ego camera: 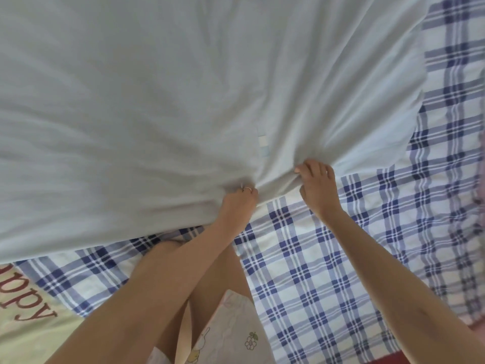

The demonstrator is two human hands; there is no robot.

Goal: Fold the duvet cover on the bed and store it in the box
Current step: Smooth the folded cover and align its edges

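Item 1. Printed garment (231,334), one, at 6 o'clock, nearest the lens; small rabbit and flower motifs. One bare knee (168,256) shows beside it, resting on the bed.

Item 2. Left hand (240,199), one, just below centre. Fingers curled tight into the near hem of the duvet cover (157,101); one ring (247,189) visible.

Item 3. Right hand (316,183), one, toward 3 o'clock of the left and near it. Fingers hooked over a bunch of the same hem, thumb beneath.

Item 4. Duvet cover, one, pale, spread from centre to 12 and 9 o'clock over the bed. Creases fan outward from both grips, so the cloth is probably being drawn taut toward the person to gather the edge for a first fold. One sewn label (262,143) sits just above the hands.

Item 5. Checked sheet (315,258), one, blue and white, from 5 to 2 o'clock, under the cover.

Item 6. Lettered cloth (29,311), one, at 8 o'clock.

Item 7. Storage box: none in view.
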